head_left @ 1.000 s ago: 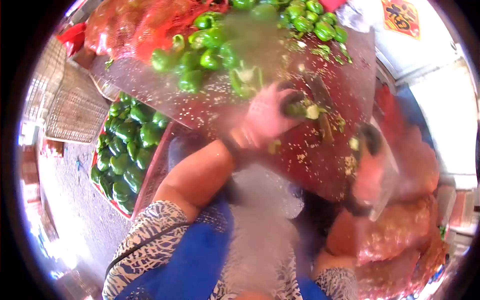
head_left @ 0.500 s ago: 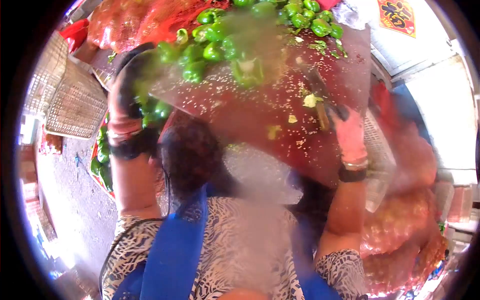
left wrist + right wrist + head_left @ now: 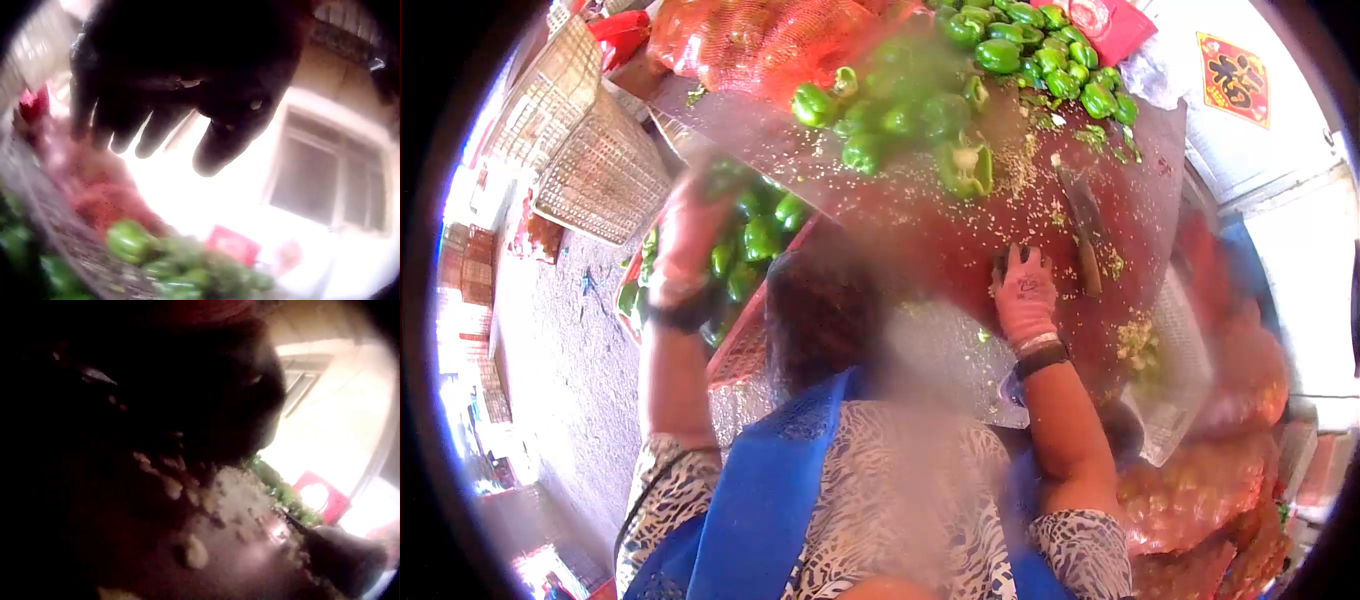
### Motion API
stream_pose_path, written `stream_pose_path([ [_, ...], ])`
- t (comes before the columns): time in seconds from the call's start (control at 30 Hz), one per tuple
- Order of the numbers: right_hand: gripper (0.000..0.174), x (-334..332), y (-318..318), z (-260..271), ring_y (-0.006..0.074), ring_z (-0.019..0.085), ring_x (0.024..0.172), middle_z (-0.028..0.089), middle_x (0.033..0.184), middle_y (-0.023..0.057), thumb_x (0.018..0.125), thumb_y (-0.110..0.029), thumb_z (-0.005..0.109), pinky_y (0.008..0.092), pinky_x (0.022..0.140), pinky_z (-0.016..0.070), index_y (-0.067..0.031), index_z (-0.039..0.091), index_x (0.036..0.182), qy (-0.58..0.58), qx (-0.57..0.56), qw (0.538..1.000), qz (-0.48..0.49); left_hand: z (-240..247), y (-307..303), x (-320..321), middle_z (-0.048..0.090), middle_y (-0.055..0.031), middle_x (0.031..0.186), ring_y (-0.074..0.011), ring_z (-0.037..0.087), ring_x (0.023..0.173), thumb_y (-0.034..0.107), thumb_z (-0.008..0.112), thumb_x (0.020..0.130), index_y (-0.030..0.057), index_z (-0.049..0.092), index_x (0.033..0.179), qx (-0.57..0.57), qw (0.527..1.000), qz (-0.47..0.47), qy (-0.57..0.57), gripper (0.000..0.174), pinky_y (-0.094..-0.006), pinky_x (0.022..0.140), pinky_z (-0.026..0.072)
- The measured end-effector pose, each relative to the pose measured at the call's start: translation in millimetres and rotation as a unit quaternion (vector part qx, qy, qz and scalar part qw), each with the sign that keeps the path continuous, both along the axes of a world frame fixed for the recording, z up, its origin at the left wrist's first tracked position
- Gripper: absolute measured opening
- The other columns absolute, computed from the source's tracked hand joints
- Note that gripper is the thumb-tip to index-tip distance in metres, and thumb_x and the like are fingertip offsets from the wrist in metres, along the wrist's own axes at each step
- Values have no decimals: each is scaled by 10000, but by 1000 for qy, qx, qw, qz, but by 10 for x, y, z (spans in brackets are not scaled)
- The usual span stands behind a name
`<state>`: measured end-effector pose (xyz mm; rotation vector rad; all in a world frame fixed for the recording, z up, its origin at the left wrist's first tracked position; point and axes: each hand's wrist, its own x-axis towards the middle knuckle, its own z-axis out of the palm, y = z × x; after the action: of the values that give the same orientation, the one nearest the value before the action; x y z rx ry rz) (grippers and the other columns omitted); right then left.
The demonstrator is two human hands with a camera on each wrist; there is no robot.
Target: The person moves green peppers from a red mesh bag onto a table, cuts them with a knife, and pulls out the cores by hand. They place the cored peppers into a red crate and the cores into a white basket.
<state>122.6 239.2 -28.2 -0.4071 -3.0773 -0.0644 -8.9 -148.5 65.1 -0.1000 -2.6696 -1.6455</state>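
One pepper lies opened, and a heap is left whole

One halved pepper [image 3: 965, 165] is seen cut side up at the far middle of the table [image 3: 880, 230]. Seeds [image 3: 1135, 340] are strewn widely, so the cutting is judged well under way but unfinished, as a heap of whole peppers [image 3: 880, 110] is left beside it. Whether the peppers in the crate [image 3: 745, 240] below the table's left edge are finished cannot be told. The left hand [image 3: 690, 235] is held blurred over that crate, its grip loosely spread and empty in the left wrist view. The right hand [image 3: 1025, 295] is laid flat on the near table, grip spread, just left of the knife [image 3: 1085, 215], which is not held. Red mesh sacks [image 3: 760, 40] are piled at the far edge, and wicker baskets [image 3: 590, 170] are stacked at the far left. The cutting space is crowded by the heap.
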Motion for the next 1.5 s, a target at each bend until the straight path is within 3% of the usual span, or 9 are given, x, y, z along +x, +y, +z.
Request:
stream_pose_path([
  [0.17, 266, 7, 578, 267, 300, 621, 900, 628, 973, 149, 828, -299, 625, 424, 755, 515, -66, 594, 952, 64, 30, 997, 35, -31, 1665, -353, 602, -171, 1161, -286, 581, 1084, 254, 641, 832, 60, 545, 1244, -138, 914, -329, 195, 465, -370, 942, 450],
  [0.37, 636, 1002, 1671, 1057, 305, 555, 1103, 554, 1231, 185, 886, -368, 585, 409, 934, 454, -29, 363, 1376, -35, 232, 948, -215, -625, 2524, -503, 648, -157, 1006, -315, 641, 904, 274, 620, 829, 66, 622, 1110, -75, 983, -169, -9, 349, -397, 800, 512],
  [0.5, 493, 928, 1578, 1084, 301, 575, 1053, 593, 1155, 198, 822, -190, 677, 398, 923, 439, 15, 519, 1241, 190, -107, 956, -197, -693, 2681, -386, 659, -130, 887, -279, 643, 797, 253, 642, 804, 62, 626, 1048, -21, 990, -126, 58, 310, -387, 697, 516],
  [0.63, 295, 249, 623, 1127, 104, 596, 898, 663, 1024, 67, 855, -102, 631, 233, 775, 479, -5, 634, 1134, 205, -596, 767, -122, -941, 2911, -327, 648, -179, 993, -338, 630, 922, 225, 709, 745, 50, 515, 1219, 42, 995, -59, 63, 541, -409, 812, 496],
  [0.8, 278, -477, 255, 467, 130, 640, 831, 678, 1008, 42, 930, -161, 555, 232, 648, 494, -23, 625, 1162, 204, -563, 800, -30, -579, 2860, 117, 558, -197, 1175, -382, 508, 1106, 159, 676, 750, 15, 467, 1264, -66, 966, -122, 219, 573, -412, 880, 472],
  [1.13, 354, -457, 280, 315, 174, 592, 962, 639, 1041, 95, 945, -244, 541, 293, 848, 477, -3, 566, 1203, 93, -952, 232, -174, -763, 2747, 358, 546, -183, 1166, -383, 535, 1054, 184, 670, 704, 66, 513, 1261, -41, 921, -290, 259, 591, -439, 899, 458],
  [1.23, 344, -426, 262, 362, 188, 611, 895, 653, 992, 102, 936, -237, 546, 302, 793, 494, -3, 575, 1187, 107, -915, 355, -157, -1017, 2794, 222, 522, -238, 1159, -416, 532, 1058, 250, 772, 600, 43, 486, 1260, 34, 906, -345, 242, 749, -463, 902, 465],
  [1.4, 329, -343, -106, 705, 228, 637, 838, 665, 949, 130, 909, -205, 576, 323, 750, 511, 4, 584, 1163, 198, -449, 871, 33, -1000, 2698, -58, 531, -252, 1141, -395, 574, 996, 186, 841, 496, -7, 498, 1219, 274, 861, -382, 194, 824, -455, 817, 502],
  [1.5, 343, -338, -342, 833, 272, 620, 948, 636, 1026, 179, 850, -151, 642, 340, 845, 481, 13, 575, 1144, 185, -286, 936, 86, -815, 2594, -73, 530, -234, 1157, -348, 595, 969, 149, 844, 494, -7, 492, 1241, 314, 824, -430, 192, 840, -417, 796, 514],
])
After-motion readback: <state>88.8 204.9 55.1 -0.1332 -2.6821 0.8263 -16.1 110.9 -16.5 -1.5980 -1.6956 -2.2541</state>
